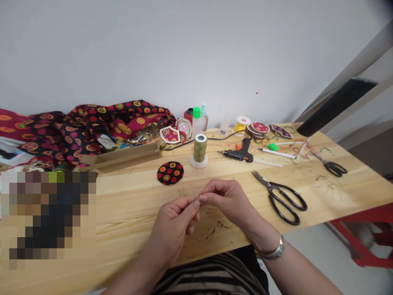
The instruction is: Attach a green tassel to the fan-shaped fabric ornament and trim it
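My left hand (179, 215) and my right hand (225, 200) meet fingertip to fingertip above the wooden table. Both are closed in a pinch. Whatever lies between the fingertips is too small to make out. Just beyond them stands a spool of olive-green thread (200, 149). A round, black patterned fabric disc (170, 173) lies flat to the left of the spool. On the right, black-handled scissors (278, 196) rest with their blades pointing away from me. Dark thread scraps (215, 228) are scattered under my hands.
A black glue gun (241, 152) lies behind the scissors. Smaller scissors (333, 167) sit far right. Bottles (196, 123) stand by the wall. At left are a cardboard tray (129, 157) and heaped patterned cloth (92, 119). A red stool (365, 233) stands beyond the table edge.
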Tool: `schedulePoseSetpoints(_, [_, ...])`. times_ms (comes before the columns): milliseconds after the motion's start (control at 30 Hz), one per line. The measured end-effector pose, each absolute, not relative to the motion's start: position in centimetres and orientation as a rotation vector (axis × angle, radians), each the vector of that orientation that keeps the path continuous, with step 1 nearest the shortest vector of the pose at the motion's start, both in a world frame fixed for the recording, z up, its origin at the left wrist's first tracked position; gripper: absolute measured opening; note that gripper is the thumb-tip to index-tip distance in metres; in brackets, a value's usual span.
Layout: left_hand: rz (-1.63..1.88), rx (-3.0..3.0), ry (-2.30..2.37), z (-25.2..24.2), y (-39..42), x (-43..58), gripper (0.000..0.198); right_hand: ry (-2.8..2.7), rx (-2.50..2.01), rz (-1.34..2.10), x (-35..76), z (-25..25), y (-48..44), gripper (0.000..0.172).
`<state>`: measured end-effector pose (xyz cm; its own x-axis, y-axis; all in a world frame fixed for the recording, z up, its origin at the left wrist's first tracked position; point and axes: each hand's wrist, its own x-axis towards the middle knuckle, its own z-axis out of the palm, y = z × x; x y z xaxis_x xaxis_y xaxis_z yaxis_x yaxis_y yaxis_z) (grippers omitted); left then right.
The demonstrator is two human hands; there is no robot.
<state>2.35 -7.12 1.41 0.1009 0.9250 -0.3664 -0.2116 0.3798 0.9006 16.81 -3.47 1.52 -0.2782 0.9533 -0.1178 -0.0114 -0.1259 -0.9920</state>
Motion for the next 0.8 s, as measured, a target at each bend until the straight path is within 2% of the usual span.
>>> schedulePoseSetpoints(200, [0.954, 0.824, 1.174, 0.9, -7.2, 2.0, 0.019, -1.678, -1.157, 1.103, 17.0, 1.5, -3.6, 0.013])
schedulePoseSetpoints(333, [0.929, 0.986, 1.231, 0.8, -7.0, 1.7, 0.017, -1.779, -1.114, 0.991, 17.2, 2.0, -3.6, 0.015])
schedulePoseSetpoints(567, [1.025, 1.364, 1.331, 1.6, -6.7, 1.1, 0.015, -1.837, -1.051, 0.955, 17.1, 3.0, -3.4, 0.014])
schedulePoseSetpoints(700, [1.061, 1.327, 1.336, 1.5, -6.4, 0.4, 0.013, -1.716, -1.025, 1.066, 16.6, 3.1, -3.0, 0.008])
schedulePoseSetpoints(800, [1.160, 1.172, 1.281, 1.5, -6.1, 0.1, 0.009, -1.551, -0.971, 1.258, 16.0, 3.1, -2.6, 0.018])
